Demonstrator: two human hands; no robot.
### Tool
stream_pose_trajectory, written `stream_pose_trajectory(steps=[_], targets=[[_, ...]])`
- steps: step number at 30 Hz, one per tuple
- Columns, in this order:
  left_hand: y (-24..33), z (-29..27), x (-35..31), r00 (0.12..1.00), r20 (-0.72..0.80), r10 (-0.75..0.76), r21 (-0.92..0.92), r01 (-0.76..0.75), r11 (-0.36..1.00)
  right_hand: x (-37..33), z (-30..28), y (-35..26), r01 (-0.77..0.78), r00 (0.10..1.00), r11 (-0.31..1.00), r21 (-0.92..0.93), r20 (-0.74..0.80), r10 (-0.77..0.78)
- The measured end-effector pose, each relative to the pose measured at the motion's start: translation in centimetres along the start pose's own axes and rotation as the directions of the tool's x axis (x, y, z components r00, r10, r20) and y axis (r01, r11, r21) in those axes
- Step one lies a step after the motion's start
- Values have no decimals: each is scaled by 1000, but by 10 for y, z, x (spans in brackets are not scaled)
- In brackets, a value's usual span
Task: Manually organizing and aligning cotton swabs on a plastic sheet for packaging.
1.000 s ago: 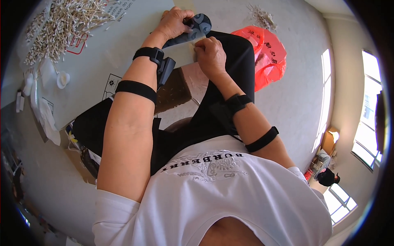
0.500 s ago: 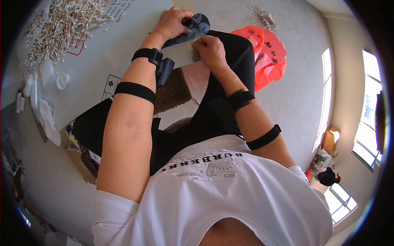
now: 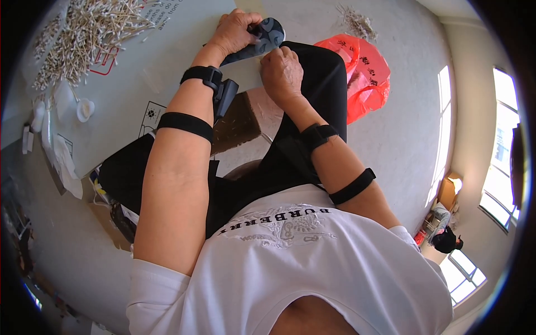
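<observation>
At the table's far edge, my left hand (image 3: pixel 234 33) is closed on a dark blue-grey patterned piece (image 3: pixel 270 38) with a rounded end. It looks flat, and its exact kind does not show; part of it lies under my fingers. Just below its right end is my right hand (image 3: pixel 283 72), fingers curled in and back of the hand upward. Whatever those fingers may pinch is hidden. Cotton swabs (image 3: pixel 92 39) lie in a large loose heap on the grey printed tabletop (image 3: pixel 131 92), left of my left hand.
A red plastic bag (image 3: pixel 365 72) stands on the floor right of my knee, with scattered swabs (image 3: pixel 357 23) beyond it. Below the table edge is a brown open box (image 3: pixel 237 125). White scraps (image 3: pixel 64 162) hang at the table's left edge. Another person (image 3: pixel 445 240) is far off right.
My right hand has turned its back upward and shifted slightly left, with its fingertips closer to the patterned piece. My left hand and the piece stay nearly in place.
</observation>
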State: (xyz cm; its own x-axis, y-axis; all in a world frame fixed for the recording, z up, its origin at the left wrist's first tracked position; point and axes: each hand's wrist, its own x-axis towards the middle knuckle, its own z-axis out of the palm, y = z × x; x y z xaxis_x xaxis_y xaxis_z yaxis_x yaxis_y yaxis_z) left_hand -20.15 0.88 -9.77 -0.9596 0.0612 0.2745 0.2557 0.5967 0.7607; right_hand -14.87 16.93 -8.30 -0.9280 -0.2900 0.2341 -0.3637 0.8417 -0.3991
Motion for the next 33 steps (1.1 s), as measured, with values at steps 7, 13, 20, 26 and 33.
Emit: stream_pose_trajectory(steps=[7, 13, 20, 26, 33], targets=[[-2, 0, -1, 1000, 6, -2, 12, 2, 1000, -4, 2, 2, -28, 998, 992, 125, -44, 34], [-5, 0, 1, 1000, 18, -17, -29, 17, 999, -8, 2, 9, -190, 971, 855, 482, -39, 238], [-5, -1, 1, 998, 62, -30, -53, 33, 998, -9, -3, 6, -81, 995, 958, 276, -36, 94], [-3, -2, 1, 1000, 16, -2, -36, 3, 999, -1, -3, -4, -20, 999, 1000, -24, 43, 21], [-6, 1, -1, 1000, 11, 3, 4, -4, 1000, 3, -6, -6, -37, 982, 996, -79, 182, 51]])
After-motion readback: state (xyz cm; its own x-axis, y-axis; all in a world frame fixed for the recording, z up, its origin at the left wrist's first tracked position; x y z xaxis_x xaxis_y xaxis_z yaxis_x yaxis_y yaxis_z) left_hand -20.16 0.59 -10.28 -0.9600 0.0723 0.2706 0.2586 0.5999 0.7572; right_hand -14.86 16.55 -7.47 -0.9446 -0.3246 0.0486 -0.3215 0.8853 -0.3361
